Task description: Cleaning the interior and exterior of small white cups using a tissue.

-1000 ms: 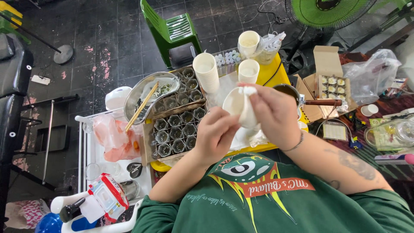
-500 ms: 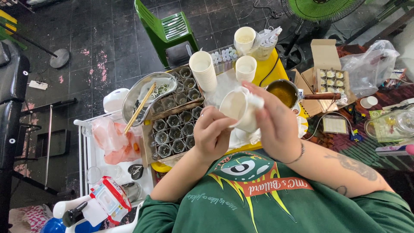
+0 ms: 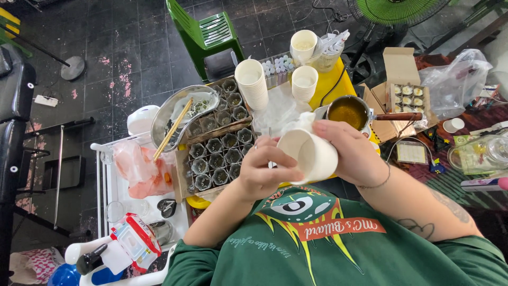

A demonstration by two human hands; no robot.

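While the right hand (image 3: 352, 153) wraps around a white paper cup (image 3: 308, 154) tilted on its side above the desk (image 3: 338, 79), the left hand (image 3: 267, 168) pinches the cup's rim, near a tray of small glass jars (image 3: 217, 153) and a saucepan (image 3: 349, 112).

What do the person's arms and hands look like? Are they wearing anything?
Both hands are bare, no gloves. The right hand has a thin bracelet at the wrist and dark tattoos on the forearm. The left hand has nothing on its wrist. Green sleeves are pushed up.
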